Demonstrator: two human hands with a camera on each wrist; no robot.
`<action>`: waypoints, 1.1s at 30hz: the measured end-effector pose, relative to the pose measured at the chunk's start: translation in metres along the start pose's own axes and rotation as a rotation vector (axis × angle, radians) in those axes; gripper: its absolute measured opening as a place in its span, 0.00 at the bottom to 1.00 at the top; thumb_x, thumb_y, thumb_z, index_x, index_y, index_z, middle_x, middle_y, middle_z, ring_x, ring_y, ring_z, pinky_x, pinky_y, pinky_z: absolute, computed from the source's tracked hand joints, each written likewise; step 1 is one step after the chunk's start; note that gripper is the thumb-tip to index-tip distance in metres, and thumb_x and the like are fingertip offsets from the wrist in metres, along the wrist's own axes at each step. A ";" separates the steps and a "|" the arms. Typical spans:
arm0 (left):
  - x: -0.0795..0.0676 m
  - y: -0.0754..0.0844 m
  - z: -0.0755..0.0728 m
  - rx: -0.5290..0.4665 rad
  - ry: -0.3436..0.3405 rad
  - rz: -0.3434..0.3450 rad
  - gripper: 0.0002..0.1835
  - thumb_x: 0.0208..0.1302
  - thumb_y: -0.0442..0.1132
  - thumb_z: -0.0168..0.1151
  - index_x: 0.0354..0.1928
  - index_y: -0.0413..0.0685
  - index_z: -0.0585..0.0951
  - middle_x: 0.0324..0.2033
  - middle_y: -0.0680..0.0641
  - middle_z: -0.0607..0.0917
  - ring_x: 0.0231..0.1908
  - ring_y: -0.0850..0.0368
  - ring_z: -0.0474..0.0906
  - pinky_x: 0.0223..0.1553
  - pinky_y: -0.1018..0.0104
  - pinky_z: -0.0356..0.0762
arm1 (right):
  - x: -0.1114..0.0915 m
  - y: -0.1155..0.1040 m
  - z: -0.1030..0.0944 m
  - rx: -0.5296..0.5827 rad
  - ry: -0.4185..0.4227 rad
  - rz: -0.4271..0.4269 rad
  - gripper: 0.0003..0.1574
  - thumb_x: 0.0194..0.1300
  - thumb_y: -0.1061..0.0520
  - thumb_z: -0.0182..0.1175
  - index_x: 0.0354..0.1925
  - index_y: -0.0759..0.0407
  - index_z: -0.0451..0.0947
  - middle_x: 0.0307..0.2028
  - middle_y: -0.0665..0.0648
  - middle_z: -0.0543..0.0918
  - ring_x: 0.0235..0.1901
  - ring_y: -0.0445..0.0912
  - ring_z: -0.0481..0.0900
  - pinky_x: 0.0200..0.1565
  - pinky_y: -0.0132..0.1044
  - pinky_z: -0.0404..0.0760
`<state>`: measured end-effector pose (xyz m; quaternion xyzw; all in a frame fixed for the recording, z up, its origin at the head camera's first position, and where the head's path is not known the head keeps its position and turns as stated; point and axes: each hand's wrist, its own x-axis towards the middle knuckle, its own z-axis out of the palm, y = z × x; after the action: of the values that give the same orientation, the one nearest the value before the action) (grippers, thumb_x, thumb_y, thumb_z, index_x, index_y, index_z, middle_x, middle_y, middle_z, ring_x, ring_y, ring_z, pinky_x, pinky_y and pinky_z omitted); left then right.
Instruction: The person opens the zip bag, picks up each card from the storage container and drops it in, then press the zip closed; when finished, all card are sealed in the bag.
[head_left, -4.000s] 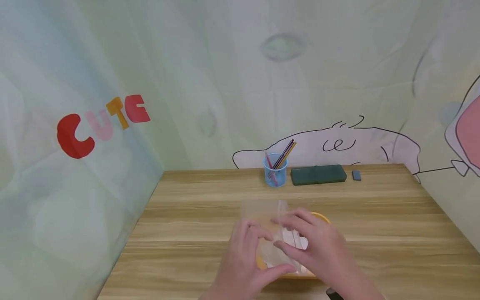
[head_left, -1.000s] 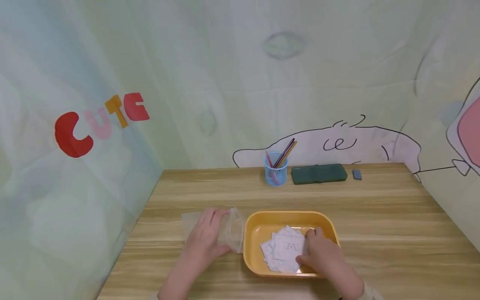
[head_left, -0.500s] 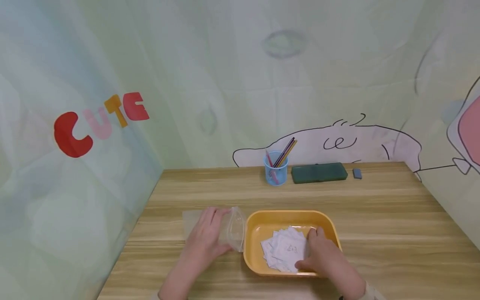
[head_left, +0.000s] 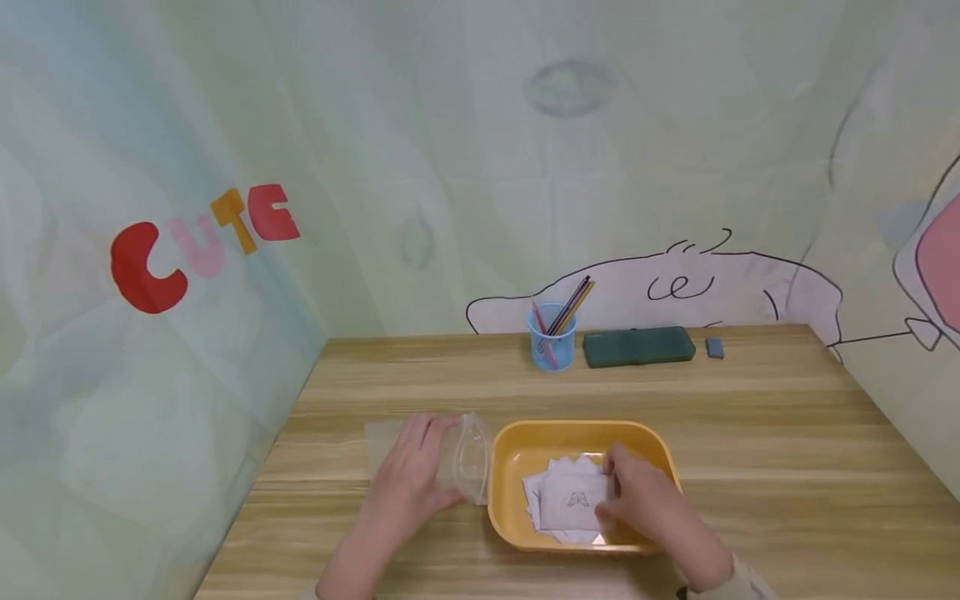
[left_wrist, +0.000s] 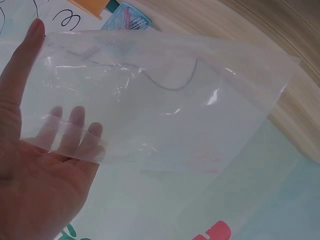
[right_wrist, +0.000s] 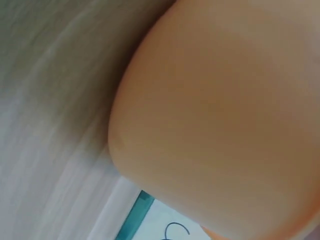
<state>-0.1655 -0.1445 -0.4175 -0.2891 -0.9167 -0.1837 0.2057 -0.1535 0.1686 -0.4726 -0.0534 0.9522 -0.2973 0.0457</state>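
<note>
In the head view my left hand [head_left: 412, 467] grips a clear plastic bag [head_left: 382, 437] left of the yellow basin, its mouth held spread toward the basin. The left wrist view shows the bag [left_wrist: 160, 100] stretched out from my left hand [left_wrist: 55, 170], with some fingers seen through the film. Inside the yellow basin [head_left: 517, 533] lies a loose pile of white cards [head_left: 532, 487]. My right hand [head_left: 641, 492] pinches the right edge of the top card [head_left: 573, 504], which bears a butterfly drawing. The right wrist view shows mostly the basin's outer wall [right_wrist: 210, 120].
Behind the basin stand a blue mesh cup [head_left: 552, 346] of pencils, a dark green pencil case [head_left: 639, 347] and a small blue eraser [head_left: 715, 347]. A printed curtain [head_left: 420, 167] hangs behind the wooden table [head_left: 360, 375] and on its left.
Both hands were on the bag over the basin; the left has since taken it left. The right hand went to the cards and has just raised a butterfly card slightly.
</note>
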 end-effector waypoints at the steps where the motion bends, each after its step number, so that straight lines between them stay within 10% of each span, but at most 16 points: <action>1: 0.000 0.000 0.000 0.000 -0.001 -0.001 0.53 0.22 0.49 0.84 0.58 0.40 0.71 0.48 0.46 0.74 0.50 0.52 0.70 0.58 0.62 0.70 | 0.000 0.000 -0.001 0.022 0.004 -0.010 0.27 0.43 0.59 0.78 0.35 0.53 0.69 0.23 0.49 0.71 0.23 0.44 0.68 0.26 0.36 0.69; 11: -0.001 -0.003 0.002 0.003 0.024 0.031 0.52 0.22 0.48 0.84 0.57 0.39 0.72 0.47 0.46 0.74 0.49 0.52 0.70 0.57 0.62 0.71 | -0.001 -0.004 -0.013 0.091 0.137 -0.034 0.10 0.56 0.59 0.70 0.35 0.45 0.81 0.27 0.42 0.79 0.19 0.41 0.68 0.22 0.31 0.72; 33: 0.006 0.011 -0.001 -0.020 0.054 0.068 0.52 0.21 0.49 0.84 0.57 0.40 0.72 0.44 0.47 0.74 0.47 0.52 0.70 0.54 0.62 0.73 | -0.018 -0.031 -0.056 0.372 0.499 -0.205 0.11 0.56 0.60 0.70 0.39 0.48 0.86 0.26 0.43 0.81 0.17 0.41 0.71 0.15 0.30 0.71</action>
<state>-0.1630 -0.1335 -0.4108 -0.3169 -0.8986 -0.1937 0.2335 -0.1398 0.1768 -0.4080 -0.0651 0.8531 -0.4730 -0.2105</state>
